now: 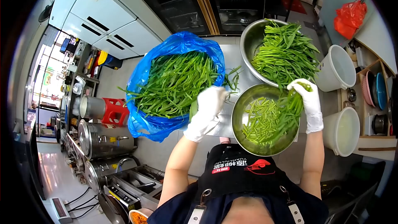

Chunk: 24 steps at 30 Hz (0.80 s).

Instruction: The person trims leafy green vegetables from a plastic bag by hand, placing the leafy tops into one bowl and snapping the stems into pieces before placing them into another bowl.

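Observation:
My right hand [309, 99], in a white glove, is closed round a bunch of leafy green stems [289, 110] that hangs over the near metal bowl [237, 118]. Short cut stem pieces [259, 118] lie in that bowl. My left hand [210, 103], also gloved, has its fingers curled at the right edge of a blue plastic bag [176, 41]; what it holds, if anything, is hidden. Long leafy greens [176, 83] fill the bag. Behind the near bowl, a larger metal bowl [244, 52] holds a heap of long green stems with leaves [284, 49].
Bag and bowls stand on a metal table [232, 54], where loose leaves [233, 79] lie between them. Two white buckets [331, 68] [342, 130] stand at the right. Steel pots [97, 139] and a red stool [115, 112] are at the left.

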{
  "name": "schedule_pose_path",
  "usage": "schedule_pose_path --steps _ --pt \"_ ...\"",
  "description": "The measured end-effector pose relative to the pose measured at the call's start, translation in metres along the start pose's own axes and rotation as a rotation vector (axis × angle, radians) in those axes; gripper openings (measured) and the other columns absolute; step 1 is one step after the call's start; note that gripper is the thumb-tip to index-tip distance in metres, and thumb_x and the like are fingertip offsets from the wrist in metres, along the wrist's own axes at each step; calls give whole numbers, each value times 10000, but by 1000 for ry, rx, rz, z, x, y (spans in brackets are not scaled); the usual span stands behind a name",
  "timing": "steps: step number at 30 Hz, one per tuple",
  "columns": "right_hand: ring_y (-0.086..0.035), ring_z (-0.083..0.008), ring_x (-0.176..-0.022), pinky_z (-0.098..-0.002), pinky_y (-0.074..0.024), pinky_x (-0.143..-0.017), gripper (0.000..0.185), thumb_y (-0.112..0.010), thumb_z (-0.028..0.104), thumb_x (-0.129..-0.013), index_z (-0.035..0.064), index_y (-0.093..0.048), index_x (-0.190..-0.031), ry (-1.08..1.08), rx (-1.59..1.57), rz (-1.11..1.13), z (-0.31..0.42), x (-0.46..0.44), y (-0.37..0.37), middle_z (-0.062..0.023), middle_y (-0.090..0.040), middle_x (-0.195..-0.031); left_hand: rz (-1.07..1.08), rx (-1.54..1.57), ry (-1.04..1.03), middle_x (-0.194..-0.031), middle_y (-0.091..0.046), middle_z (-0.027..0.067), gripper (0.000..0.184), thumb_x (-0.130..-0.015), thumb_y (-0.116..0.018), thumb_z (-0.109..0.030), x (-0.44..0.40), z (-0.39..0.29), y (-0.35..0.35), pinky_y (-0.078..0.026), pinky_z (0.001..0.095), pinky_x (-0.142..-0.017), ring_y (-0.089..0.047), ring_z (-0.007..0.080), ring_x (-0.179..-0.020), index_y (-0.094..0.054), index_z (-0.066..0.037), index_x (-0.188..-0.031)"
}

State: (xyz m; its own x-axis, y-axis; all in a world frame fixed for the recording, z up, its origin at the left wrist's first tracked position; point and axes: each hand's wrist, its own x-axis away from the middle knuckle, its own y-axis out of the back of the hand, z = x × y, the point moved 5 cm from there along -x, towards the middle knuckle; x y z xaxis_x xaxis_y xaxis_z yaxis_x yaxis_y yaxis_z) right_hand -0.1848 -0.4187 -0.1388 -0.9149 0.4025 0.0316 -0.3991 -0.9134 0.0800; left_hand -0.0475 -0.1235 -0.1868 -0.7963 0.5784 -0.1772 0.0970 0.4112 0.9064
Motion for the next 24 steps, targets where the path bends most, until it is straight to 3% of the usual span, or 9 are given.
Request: schedule_pose_path --steps 4,7,10,13,15,16,19,23,24 --pt "-619 -125 -748 -261 -482 -747 100 -611 83 -902 -7 -650 -885 -37 -141 -24 -17 13 17 -60 -678 -797 -168 -537 63 -697 -649 120 146 -736 -689 -206 -9 65 12 -511 386 -609 -654 313 -665 -689 -63 -711" --pt "-602 -144 -689 -289 -490 -692 96 -616 82 -903 -12 -637 -900 -54 -203 -3 -30 17 9 -62 -634 -737 -69 -643 87 -652 -647 120 87 -694 -669 -143 -8 91 -4 -509 392 -554 -658 308 -617 -663 -76 -638" --pt "-597 -144 -689 -289 -490 -701 85 -623 70 -894 -15 -627 -901 -49 -214 28 -36 16 1 -59 -625 -736 -159 -753 -41 -622 -642 132 79 -685 -641 -119 -2 94 8 -517 404 -549 -666 311 -612 -655 -76 -619" --pt "-597 -142 -691 -288 -490 -705 88 -622 73 -894 -15 -626 -901 -30 -187 46 -33 14 -1 -58 -625 -737 -88 -359 247 -701 -671 203 177 -710 -631 -151 -18 108 63 -530 370 -628 -668 343 -662 -716 -5 -764" --pt "-596 -141 -690 -287 -488 -705 87 -620 74 -894 -12 -627 -902 -40 -195 44 -35 13 -2 -57 -624 -734 9 -106 357 -743 -683 211 259 -734 -659 -189 -20 101 110 -517 345 -647 -671 310 -654 -716 25 -868" --pt "-595 -140 -689 -286 -488 -704 87 -619 75 -895 -11 -628 -903 -44 -199 46 -36 11 -3 -56 -624 -732 -16 25 443 -774 -665 246 286 -756 -639 -231 -14 100 128 -523 387 -652 -680 331 -707 -721 9 -888" --pt "-591 -137 -685 -280 -484 -693 84 -615 76 -894 -7 -628 -896 -60 -165 61 -40 7 -13 -54 -621 -722 -128 369 605 -687 -647 228 283 -750 -657 -228 9 118 141 -514 358 -612 -659 283 -610 -716 20 -872" --pt "-579 -118 -661 -253 -475 -662 92 -641 72 -877 -17 -639 -902 -145 -139 198 -48 2 -47 -43 -623 -716 275 -170 560 -791 -683 211 332 -803 -692 -339 39 131 91 -523 402 -726 -670 376 -772 -734 -15 -868" --pt "-579 -115 -661 -252 -475 -663 94 -644 66 -875 -26 -639 -896 -140 -125 238 -45 2 -57 -44 -624 -720 212 -93 614 -801 -686 209 340 -811 -689 -341 44 134 90 -521 396 -734 -674 366 -784 -733 -12 -884"
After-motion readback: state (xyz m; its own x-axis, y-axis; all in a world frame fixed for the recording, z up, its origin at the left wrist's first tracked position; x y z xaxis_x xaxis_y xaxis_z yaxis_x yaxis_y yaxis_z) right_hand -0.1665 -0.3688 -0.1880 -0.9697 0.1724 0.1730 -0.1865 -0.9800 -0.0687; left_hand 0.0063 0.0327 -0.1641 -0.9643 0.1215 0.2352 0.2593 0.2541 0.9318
